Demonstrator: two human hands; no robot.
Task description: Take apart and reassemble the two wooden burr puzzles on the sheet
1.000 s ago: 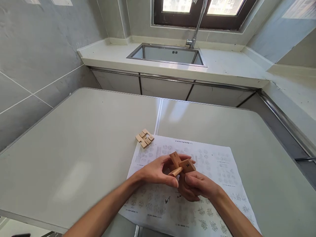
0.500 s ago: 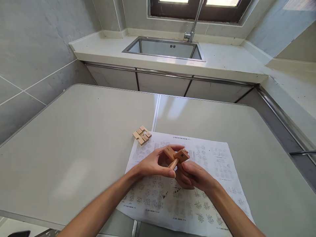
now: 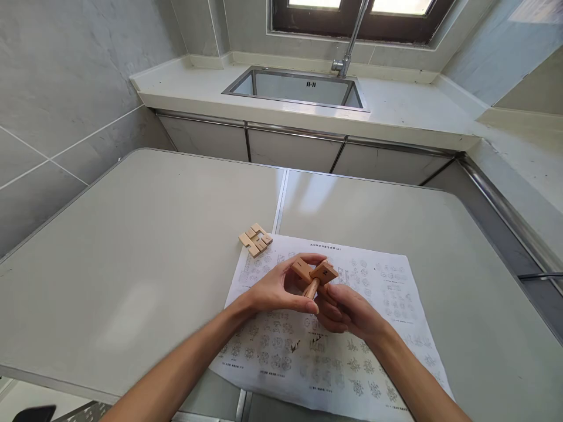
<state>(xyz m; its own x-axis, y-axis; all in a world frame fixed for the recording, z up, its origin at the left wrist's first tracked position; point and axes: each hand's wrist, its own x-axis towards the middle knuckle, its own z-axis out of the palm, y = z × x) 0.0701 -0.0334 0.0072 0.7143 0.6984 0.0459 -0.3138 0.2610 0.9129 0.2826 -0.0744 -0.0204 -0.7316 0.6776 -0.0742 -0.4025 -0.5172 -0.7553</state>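
Observation:
Both my hands hold a wooden interlocking puzzle [image 3: 324, 272] above a printed sheet. Its brown pieces cross one another, and the numbers 1 and 2 show on two of them. My left hand [image 3: 281, 287] curls around its left side, thumb near the lower end of a rounded stick-like piece. From the right and below, my right hand [image 3: 345, 308] grips the puzzle, its fingers bent and partly hidden. The printed sheet [image 3: 387, 351] carries rows of small line diagrams. A pale, flat cluster of notched wooden pieces [image 3: 255, 240] lies at the sheet's upper left corner.
The light folding table [image 3: 132, 234] has a seam [image 3: 281, 193] down its middle. Beyond it runs a white counter [image 3: 409, 108] with a steel-rimmed sink [image 3: 294, 88] and a faucet [image 3: 343, 64]. Grey walls stand at both sides.
The hands and puzzle keep nearly the same pose; the puzzle has turned very slightly. The whole view has shifted a little.

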